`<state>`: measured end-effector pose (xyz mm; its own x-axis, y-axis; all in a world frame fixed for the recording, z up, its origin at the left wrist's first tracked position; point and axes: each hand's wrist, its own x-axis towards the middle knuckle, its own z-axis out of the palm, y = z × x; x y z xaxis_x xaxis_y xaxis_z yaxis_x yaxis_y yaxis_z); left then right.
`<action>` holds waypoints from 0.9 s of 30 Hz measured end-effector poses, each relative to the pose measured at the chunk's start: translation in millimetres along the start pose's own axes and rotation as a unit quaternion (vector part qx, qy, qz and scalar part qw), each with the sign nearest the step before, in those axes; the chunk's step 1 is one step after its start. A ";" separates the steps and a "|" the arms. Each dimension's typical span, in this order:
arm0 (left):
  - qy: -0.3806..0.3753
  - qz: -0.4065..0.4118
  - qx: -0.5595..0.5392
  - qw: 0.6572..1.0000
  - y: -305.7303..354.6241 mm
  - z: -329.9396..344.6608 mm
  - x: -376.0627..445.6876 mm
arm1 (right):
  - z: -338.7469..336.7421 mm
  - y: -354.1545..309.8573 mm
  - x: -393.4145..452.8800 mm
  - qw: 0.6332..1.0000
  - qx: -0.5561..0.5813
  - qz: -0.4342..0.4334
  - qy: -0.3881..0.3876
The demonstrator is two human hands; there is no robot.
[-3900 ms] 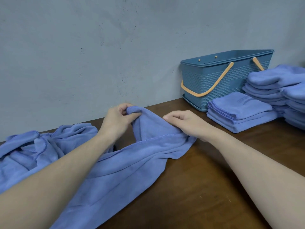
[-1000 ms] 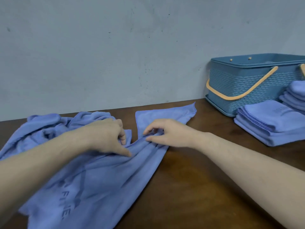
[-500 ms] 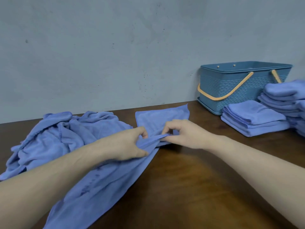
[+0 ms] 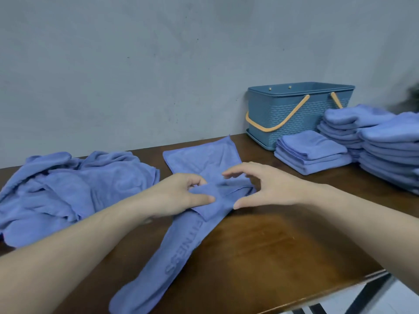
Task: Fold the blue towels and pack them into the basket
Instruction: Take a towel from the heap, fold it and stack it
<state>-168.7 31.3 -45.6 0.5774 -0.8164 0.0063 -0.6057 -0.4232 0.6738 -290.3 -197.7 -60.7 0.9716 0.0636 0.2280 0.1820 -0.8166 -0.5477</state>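
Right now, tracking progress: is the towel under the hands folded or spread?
Partly folded: the towel lies long and narrow, bunched where the left hand pinches it.

Blue towel (image 4: 204,164), blue woven-pattern basket (image 4: 292,114) — orange handles (image 4: 277,123)
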 end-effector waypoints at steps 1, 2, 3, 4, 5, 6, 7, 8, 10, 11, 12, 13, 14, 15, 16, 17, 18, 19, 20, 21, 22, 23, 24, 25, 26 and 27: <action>0.006 -0.008 -0.007 1.000 4.6 4.7 3.8 | 2.9 -7.6 1.9 1.000 0.026 -0.005 0.003; 0.009 -0.023 -0.032 0.999 8.7 9.3 7.4 | 5.9 -12.7 3.9 0.998 0.055 -0.005 0.010; 0.011 -0.046 -0.079 0.996 13.0 13.3 9.8 | 8.7 -15.7 5.7 0.996 0.088 0.000 0.017; 0.007 -0.071 -0.151 0.986 14.2 17.9 13.1 | 11.0 -15.7 7.2 0.993 0.119 0.005 0.022; 0.003 -0.101 -0.228 0.968 15.0 22.4 15.0 | 12.0 -15.6 7.9 0.989 0.143 0.009 0.024; -0.008 -0.124 -0.296 0.947 15.7 26.9 15.1 | 12.8 -13.5 8.0 0.988 0.152 0.013 0.030; -0.023 -0.131 -0.351 0.927 18.6 30.1 12.0 | 12.7 -9.7 7.5 0.987 0.157 0.019 0.039; -0.039 -0.124 -0.389 0.912 19.2 33.3 9.9 | 12.5 -3.9 6.8 0.985 0.162 0.024 0.051; -0.060 -0.117 -0.385 0.913 16.8 38.6 4.8 | 9.6 5.7 2.8 0.978 0.189 0.032 0.080; -0.059 -0.116 -0.337 0.932 15.6 39.1 1.1 | 7.3 10.5 0.2 0.975 0.199 0.030 0.093; -0.060 -0.108 -0.282 0.951 14.5 39.3 -3.0 | 4.8 13.9 -2.5 0.974 0.200 0.029 0.100; -0.065 -0.098 -0.241 0.963 12.4 38.5 -5.7 | 2.0 16.2 -5.1 0.973 0.204 0.033 0.105; -0.078 -0.086 -0.224 0.968 7.9 38.7 -6.6 | -0.5 19.4 -7.5 0.971 0.207 0.041 0.110; -0.086 -0.079 -0.222 0.968 8.2 38.9 -10.2 | -2.7 22.1 -9.5 0.969 0.210 0.048 0.118; -0.085 -0.066 -0.220 0.970 8.5 40.6 -13.4 | -4.5 24.1 -11.1 0.967 0.214 0.053 0.127; -0.071 -0.053 -0.213 0.973 10.5 41.3 -16.4 | -6.6 25.3 -12.4 0.964 0.223 0.059 0.135; -0.051 -0.036 -0.213 0.975 11.1 41.9 -17.1 | -8.2 26.0 -13.1 0.960 0.230 0.066 0.144; -0.030 -0.028 -0.218 0.975 11.8 41.7 -18.1 | -10.2 25.6 -14.1 0.956 0.237 0.076 0.153; -0.008 -0.027 -0.228 0.973 10.1 41.7 -17.6 | -11.9 25.1 -15.7 0.952 0.244 0.088 0.161; 0.012 -0.035 -0.237 0.971 9.5 41.2 -17.5 | -13.2 25.1 -17.7 0.948 0.254 0.099 0.163; 0.030 -0.045 -0.249 0.967 7.1 40.9 -16.8 | -13.5 25.5 -20.1 0.946 0.261 0.108 0.161; 0.045 -0.057 -0.266 0.961 6.5 39.9 -17.4 | -12.9 26.5 -22.9 0.945 0.264 0.115 0.156; 0.055 -0.070 -0.299 0.950 5.3 39.9 -17.9 | -11.2 28.4 -25.9 0.945 0.266 0.121 0.145; 0.055 -0.086 -0.333 0.937 6.3 40.0 -19.3 | -9.7 28.5 -29.1 0.946 0.269 0.125 0.131; 0.047 -0.102 -0.363 0.925 7.2 40.4 -20.3 | -7.9 28.7 -32.3 0.945 0.276 0.130 0.117; 0.038 -0.123 -0.381 0.916 9.0 39.6 -21.9 | -6.6 28.4 -35.5 0.944 0.281 0.138 0.107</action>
<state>-208.4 29.8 -69.0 0.6996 -0.6908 -0.1828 0.0888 -0.1698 0.9815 -320.7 -227.0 -79.1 0.9519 -0.2735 0.1381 0.0356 -0.3489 -0.9365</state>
